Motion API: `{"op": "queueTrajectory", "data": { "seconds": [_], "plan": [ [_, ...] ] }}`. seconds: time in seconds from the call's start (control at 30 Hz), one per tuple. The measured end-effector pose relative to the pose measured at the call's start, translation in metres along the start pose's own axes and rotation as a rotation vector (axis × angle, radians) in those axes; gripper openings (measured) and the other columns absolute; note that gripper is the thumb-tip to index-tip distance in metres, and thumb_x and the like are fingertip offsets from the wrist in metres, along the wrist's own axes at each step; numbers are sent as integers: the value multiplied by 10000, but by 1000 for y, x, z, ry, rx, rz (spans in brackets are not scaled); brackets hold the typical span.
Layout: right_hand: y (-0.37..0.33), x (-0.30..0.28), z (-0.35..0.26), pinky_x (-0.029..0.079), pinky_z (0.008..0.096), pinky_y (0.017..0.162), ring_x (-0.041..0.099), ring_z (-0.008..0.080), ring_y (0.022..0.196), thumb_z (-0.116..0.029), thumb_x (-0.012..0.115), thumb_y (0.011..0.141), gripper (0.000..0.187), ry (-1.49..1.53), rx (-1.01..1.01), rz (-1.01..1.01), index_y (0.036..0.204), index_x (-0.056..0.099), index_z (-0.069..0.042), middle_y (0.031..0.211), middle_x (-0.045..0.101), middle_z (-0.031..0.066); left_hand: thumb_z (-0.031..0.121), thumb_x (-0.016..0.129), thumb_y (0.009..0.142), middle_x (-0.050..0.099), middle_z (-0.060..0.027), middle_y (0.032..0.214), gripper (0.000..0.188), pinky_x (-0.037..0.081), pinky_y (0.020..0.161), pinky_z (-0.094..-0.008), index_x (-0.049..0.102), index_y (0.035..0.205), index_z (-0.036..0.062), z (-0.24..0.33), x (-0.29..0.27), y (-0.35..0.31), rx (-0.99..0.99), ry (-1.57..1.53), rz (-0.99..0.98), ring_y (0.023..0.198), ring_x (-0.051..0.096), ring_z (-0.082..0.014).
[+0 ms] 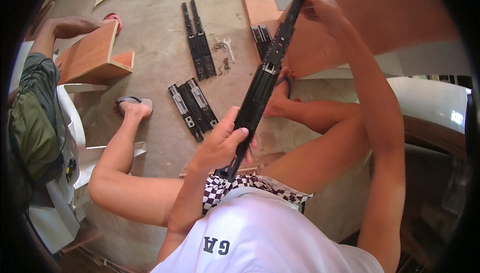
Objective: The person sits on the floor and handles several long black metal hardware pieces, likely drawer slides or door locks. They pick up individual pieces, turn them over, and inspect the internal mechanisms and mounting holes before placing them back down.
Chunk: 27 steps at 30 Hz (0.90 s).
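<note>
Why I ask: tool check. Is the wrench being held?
No, the wrench lies on the floor; left hand and right hand hold a rail.

Held slide rail (256, 93): black, with silver catch (270, 67). Wrench (229, 50): silver. Shorts (245, 181): dark-and-white checks. T-shirt (270, 228): white, black lettering (216, 245). Large panel (375, 18): reddish brown. Floor (150, 10): greyish beige.

Dark metal, grained wood, smooth plastic and cloth are seen.
A satin black metal finish is shown by the long slide rail (257, 93), interrupted by a shiny silvery fitting (270, 67). Pale bare metal is shown by the wrench (229, 50). The floor (155, 38) is finished smooth and mottled, like concrete. Wood grain is shown on the brown board piece (90, 55), a glossy highlight on the curved white plastic (430, 104), and soft matt cloth in the shirt (270, 238).
</note>
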State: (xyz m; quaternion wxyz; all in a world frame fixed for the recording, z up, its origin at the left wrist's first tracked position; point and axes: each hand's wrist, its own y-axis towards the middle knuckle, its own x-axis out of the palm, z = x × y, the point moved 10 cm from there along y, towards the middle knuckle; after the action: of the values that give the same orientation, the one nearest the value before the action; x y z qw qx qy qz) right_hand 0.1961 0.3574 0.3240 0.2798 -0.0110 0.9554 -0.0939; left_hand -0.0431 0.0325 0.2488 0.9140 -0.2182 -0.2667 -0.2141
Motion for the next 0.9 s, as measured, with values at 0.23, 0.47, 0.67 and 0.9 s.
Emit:
{"op": "queueTrajectory", "data": {
  "seconds": [0.23,0.47,0.67,0.9],
  "plan": [
    [-64,25,-58,546,418,758,708,270,819,-418,678,1013,454,-898,-385,-154,1183,681,3,887,720,154,169,497,1084,686,-126,913,283,586,523,-299,527,1306,-4,8,-31,26,13,27,289,585,709,-198],
    [-119,20,-82,561,354,796,684,199,855,-215,690,998,426,-642,-309,-645,1387,606,-61,1030,699,135,457,837,885,732,-144,839,541,566,762,-391,667,1059,-27,34,-174,50,137,907,831,788,725,-241],
    [-98,-34,-73,557,337,821,666,182,889,-214,680,1000,438,-636,-401,-423,1416,604,-99,1074,686,117,317,790,747,750,-208,873,441,579,756,-473,649,1016,-4,26,-297,99,84,1097,1029,830,752,-374],
    [-82,-58,-60,539,332,888,651,188,989,-185,667,992,450,-700,-408,-256,1430,600,-106,1158,672,120,364,784,750,759,-220,885,456,578,807,-486,679,975,-19,19,-372,164,39,1204,1119,848,749,-395]
  ]
}}
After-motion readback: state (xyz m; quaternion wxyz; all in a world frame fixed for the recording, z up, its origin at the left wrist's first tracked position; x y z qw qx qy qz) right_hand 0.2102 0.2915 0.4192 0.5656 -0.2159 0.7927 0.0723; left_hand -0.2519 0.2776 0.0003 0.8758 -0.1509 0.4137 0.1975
